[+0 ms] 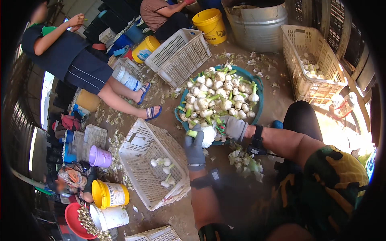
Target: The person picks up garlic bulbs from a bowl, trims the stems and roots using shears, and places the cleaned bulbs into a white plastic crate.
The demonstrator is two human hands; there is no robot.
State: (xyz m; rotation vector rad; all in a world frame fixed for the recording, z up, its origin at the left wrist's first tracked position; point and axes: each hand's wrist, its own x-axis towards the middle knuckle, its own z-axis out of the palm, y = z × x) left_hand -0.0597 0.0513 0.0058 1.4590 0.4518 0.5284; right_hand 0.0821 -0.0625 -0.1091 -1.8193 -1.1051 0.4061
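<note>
My left hand (194, 148), in a grey glove, grips a white bulb vegetable (208, 135) with a cut green stalk. My right hand (233, 127), also gloved in grey, touches the same bulb from the right; whether it holds a tool I cannot tell. Both hands hover at the near rim of a teal basin (259, 105) heaped with white bulbs with green stalks (219, 95). Below my left hand stands a tilted white plastic crate (138, 138) with a few trimmed bulbs (163, 170) inside. Green and white trimmings (241, 158) lie on the floor by my knee.
A seated person (76, 60) in dark clothes and blue sandals is at the left; another person (161, 14) sits at the back. Around are white crates (179, 56), (309, 64), yellow buckets (210, 25), (109, 194), a metal tub (257, 22), a purple cup (99, 156).
</note>
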